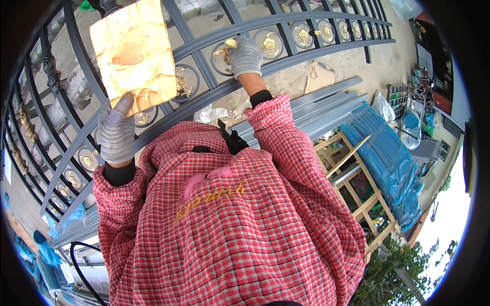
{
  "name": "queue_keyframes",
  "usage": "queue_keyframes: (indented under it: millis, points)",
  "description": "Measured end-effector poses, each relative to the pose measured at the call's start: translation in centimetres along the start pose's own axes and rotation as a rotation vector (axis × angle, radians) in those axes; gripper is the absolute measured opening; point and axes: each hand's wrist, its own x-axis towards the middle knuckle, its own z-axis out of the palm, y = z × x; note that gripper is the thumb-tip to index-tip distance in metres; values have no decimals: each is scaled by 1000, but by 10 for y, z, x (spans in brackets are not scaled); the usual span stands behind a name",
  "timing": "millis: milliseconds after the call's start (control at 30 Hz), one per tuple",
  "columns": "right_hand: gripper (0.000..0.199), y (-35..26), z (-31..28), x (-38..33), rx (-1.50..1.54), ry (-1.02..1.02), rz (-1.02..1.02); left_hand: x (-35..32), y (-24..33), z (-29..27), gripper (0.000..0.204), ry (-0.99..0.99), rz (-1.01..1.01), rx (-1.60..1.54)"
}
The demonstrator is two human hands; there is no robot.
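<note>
In my left hand [117, 127], gloved in grey, is a creased square of cardboard [133, 53], bright yellow-gold with a darker smear in its middle. My thumb presses on its lower edge. My right hand [246, 57], in the same kind of glove, has its fingers closed on a small pale-yellow sponge-like piece [231, 44]. It is right by a gold flower ornament [222, 55] set in a ring of the dark grey metal railing [286, 64]. Part of that ornament is hidden by the hand. Other rings along the rail hold gold flowers [303, 36] too.
Grey metal profiles [311, 104] lie beyond my right arm. A wooden frame [365, 204] and a stack under blue sheeting [383, 158] stand at the right. A flattened piece of brown cardboard [320, 76] lies on the ground. A black cable [76, 265] curves at lower left.
</note>
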Motion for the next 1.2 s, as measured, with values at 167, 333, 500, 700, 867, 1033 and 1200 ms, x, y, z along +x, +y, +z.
queue_keyframes:
  millis: [167,333,500,700,867,1033,1200]
  points:
    - [19,1,-13,-14,-18,-101,-149,1,-2,-1,49,-3,-37,-25]
    - [25,22,-16,-9,-110,-127,-102,3,-1,8,50,-52,-36,-41]
    - [17,18,-7,-21,-106,-112,-361,8,-8,6,49,-52,-51,10]
    - [20,33,-41,-13,71,118,-58,14,-7,18,48,-79,-69,50]
    - [33,97,-66,-4,300,306,226,24,-13,29,49,-104,-79,51]
    - [36,103,-59,0,272,301,190,25,-14,43,48,-119,-117,30]
    - [36,95,-46,29,162,124,153,26,-12,58,48,-102,-83,23]
